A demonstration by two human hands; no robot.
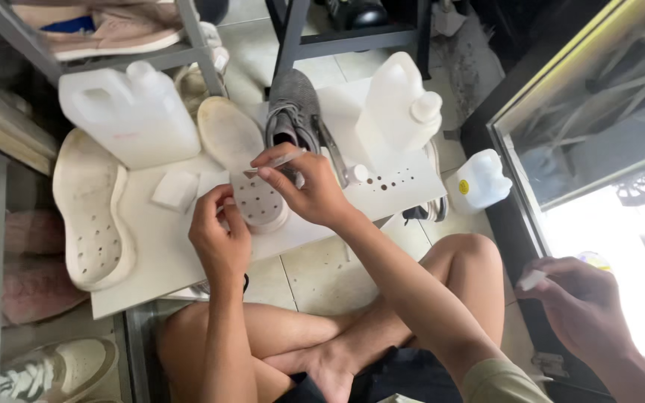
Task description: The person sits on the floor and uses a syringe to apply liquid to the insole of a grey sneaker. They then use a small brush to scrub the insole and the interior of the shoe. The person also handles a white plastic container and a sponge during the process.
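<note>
Containers first: big white jug [130,112] upper left of frame, faint reddish label marking on its front, too washed out to make out. Second white jug [397,101] upper centre-right with a round cap, no label visible. Smaller white bottle [478,181] right of centre on the tiled floor, round yellow sticker on its side. All sit on or beside a white board [158,261] that has a cluster of small holes near its right edge.

Hands: left hand [220,237] at centre frame, fingers curled, pinching the near edge of a white perforated insole [257,200] lying on the board. Right hand [300,185] just above it, closed in a pencil-style grip on a thin pale tool [281,160], tip angled left over the insole. Both forearms come up from bottom centre; person sits cross-legged on the floor.

Around: second white insole [92,216] left of frame, partly off the board; small white block [175,190] between it and the hands; another pale insole [227,134] and a grey shoe [294,108] behind the hands.

Another person's hand [580,302] lower right, pinching a small white piece [531,280].

Hard to read: tool type unclear, tip hidden against the insole. Shoes on the rack upper left and lower left are cut by the frame edge. Right side is a glass panel, glare-blown.
</note>
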